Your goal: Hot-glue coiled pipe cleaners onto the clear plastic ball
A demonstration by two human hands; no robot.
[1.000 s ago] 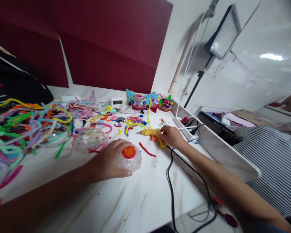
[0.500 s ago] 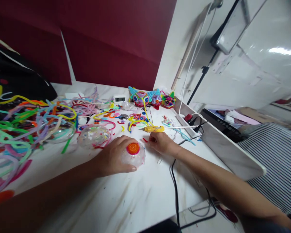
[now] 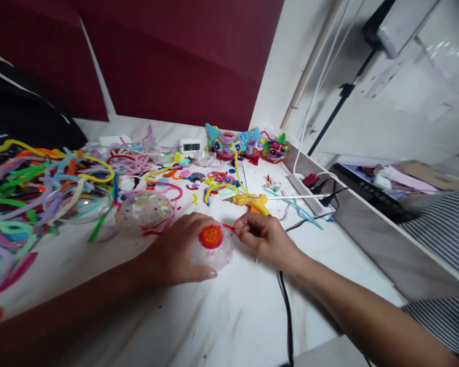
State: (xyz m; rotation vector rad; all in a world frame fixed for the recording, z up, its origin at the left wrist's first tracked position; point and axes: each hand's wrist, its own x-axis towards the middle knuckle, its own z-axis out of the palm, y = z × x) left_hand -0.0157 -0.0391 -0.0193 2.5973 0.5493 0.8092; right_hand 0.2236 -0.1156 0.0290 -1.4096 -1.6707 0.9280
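My left hand (image 3: 178, 250) is wrapped round a clear plastic ball (image 3: 216, 257) on the table, its thumb along the near side. An orange pipe-cleaner coil (image 3: 210, 237) with a pink rim sits on top of the ball. Between thumb and fingers, my right hand (image 3: 263, 237) pinches a short red pipe cleaner (image 3: 228, 227), whose free end lies close to the ball's right side; whether they touch I cannot tell. Just beyond that hand lies a yellow glue gun (image 3: 248, 199) with an orange trigger, its nozzle pointing left.
Many coloured pipe cleaners (image 3: 46, 188) heap at the left. Another clear ball (image 3: 144, 213) holds coloured bits. At the back stand decorated animal heads (image 3: 227, 146) and a small digital clock (image 3: 190, 146). A power strip (image 3: 309, 196) and black cable (image 3: 286, 311) lie right. A person in stripes (image 3: 443, 239) is beyond.
My right hand has lifted from the table beside the glue gun and now holds the red pipe cleaner near the ball. My left hand stays on the ball. The view has shifted slightly.
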